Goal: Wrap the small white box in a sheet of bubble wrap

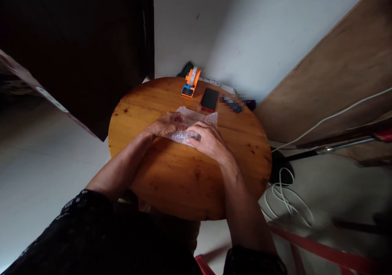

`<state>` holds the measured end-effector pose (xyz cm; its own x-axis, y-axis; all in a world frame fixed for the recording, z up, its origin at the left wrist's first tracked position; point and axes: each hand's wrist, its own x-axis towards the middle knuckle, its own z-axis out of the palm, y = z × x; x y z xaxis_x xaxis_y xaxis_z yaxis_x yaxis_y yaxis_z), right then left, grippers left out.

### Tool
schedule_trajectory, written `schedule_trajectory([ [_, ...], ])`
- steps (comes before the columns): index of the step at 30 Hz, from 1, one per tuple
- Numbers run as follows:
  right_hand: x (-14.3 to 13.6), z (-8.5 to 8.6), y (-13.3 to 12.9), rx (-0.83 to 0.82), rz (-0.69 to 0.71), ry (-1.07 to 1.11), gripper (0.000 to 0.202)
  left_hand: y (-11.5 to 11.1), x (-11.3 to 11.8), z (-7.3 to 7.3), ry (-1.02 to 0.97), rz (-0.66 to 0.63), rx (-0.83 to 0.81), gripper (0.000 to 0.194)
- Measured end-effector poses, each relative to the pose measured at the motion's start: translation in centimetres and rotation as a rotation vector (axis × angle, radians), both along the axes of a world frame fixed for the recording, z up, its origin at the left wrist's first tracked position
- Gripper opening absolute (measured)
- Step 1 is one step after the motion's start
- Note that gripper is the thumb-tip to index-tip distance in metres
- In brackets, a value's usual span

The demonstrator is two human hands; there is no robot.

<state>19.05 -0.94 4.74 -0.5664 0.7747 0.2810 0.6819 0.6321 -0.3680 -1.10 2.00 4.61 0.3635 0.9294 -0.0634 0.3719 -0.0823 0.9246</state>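
The bubble wrap lies on the tabletop beneath and between both hands, with one corner spreading beyond the right hand. The right hand is narrow: thumb and fingers curve around a greyish bundle at the near part of the wrap. Whether this is folded film or a separate item cannot be told. The left hand rests on the wrap with fingers bent; whether it pinches the film cannot be told.

For good handling, use the left hand to keep the film flat and lightly taut. Maintain even pressure with the right hand, keeping the bundle square to the sheet. Excess force may burst bubbles; slack may let the film skew or spring open. Keep the work clear of the orange tape dispenser and flat dark device beyond the hands.
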Motion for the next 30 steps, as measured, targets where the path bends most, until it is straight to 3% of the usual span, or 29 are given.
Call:
schedule_trajectory([
  [4, -0.2, 0.1, -0.2, 0.022, 0.009, -0.085, 0.027, 0.5, -1.7, 0.1, 0.17, -0.002, 0.017, 0.026],
  [9, -0.7, 0.4, -0.8, 0.067, -0.01, -0.202, 0.029, 0.8, -1.3, -0.1, 0.393, 0.077, 0.03, 0.031],
  [15, -1.4, 0.5, -1.2, 0.125, -0.047, -0.273, 0.029, 0.2, -1.3, 0.8, 0.593, 0.204, 0.113, 0.012],
  [18, -1.4, 0.2, -1.1, 0.175, -0.053, -0.281, 0.027, -0.5, -2.4, 1.0, 0.538, 0.259, 0.033, 0.011],
  [22, -1.5, -0.1, -0.9, 0.195, -0.052, -0.268, 0.025, -1.5, -3.0, 0.5, 0.366, 0.299, -0.218, 0.017],
  [26, -1.5, 0.0, -0.9, 0.179, -0.056, -0.253, 0.027, -2.1, -2.4, -0.3, 0.142, 0.374, -0.301, 0.019],
  [30, -1.6, 0.0, -0.9, 0.174, -0.061, -0.266, 0.028, -2.2, -1.4, -0.1, -0.108, 0.375, -0.361, 0.017],
])
